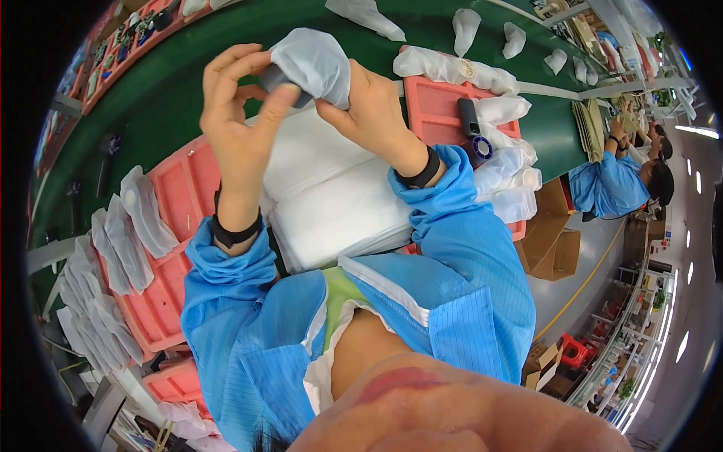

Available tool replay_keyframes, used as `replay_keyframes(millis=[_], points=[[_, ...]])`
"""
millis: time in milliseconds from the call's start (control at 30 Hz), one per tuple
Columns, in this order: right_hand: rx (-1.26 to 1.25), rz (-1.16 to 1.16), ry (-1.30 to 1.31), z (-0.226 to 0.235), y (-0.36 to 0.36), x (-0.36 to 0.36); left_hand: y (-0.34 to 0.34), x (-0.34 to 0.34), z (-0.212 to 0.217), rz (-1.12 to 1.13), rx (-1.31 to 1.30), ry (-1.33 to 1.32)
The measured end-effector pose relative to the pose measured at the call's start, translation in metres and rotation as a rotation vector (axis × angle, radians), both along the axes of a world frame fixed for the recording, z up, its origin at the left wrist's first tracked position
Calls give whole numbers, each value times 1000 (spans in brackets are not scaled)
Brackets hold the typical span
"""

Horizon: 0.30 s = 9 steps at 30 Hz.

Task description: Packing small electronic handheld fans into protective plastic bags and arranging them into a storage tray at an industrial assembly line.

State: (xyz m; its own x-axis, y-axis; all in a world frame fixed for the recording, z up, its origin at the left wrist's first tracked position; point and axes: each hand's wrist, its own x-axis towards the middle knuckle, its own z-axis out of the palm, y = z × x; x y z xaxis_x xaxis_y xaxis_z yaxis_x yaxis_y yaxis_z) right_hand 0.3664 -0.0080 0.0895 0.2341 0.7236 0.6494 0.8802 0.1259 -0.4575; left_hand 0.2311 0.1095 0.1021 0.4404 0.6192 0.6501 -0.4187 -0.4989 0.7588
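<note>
Both my hands are raised over a green work surface (181, 98), around a white translucent plastic bag (316, 64) with a smooth grey item (283, 81) showing at its left end. My left hand (242, 109) pinches that end between the thumb and bent fingers. My right hand (374, 109) is closed on the bag's right side. Much of the grey item is hidden, so its kind is unclear. Just below my hands lies a stack of flat white bags (331, 215).
A red tray (433, 105) at right holds wrapped items (459, 69) and a dark handheld fan (480, 147). Another red tray (184, 177) at left bears bagged items (143, 211). Loose bagged pieces (467, 30) lie farther back. Cardboard boxes (553, 245) and a co-worker (610, 181) in blue are beyond.
</note>
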Motion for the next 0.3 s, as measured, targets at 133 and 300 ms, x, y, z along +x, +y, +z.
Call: replay_keyframes(millis=[133, 300], points=[[16, -123, -140, -1, 1, -4, -15, 11, -5, 245, 328, -97], [25, -154, -148, -2, 2, -6, -16, 10, -7, 320, 398, -49]])
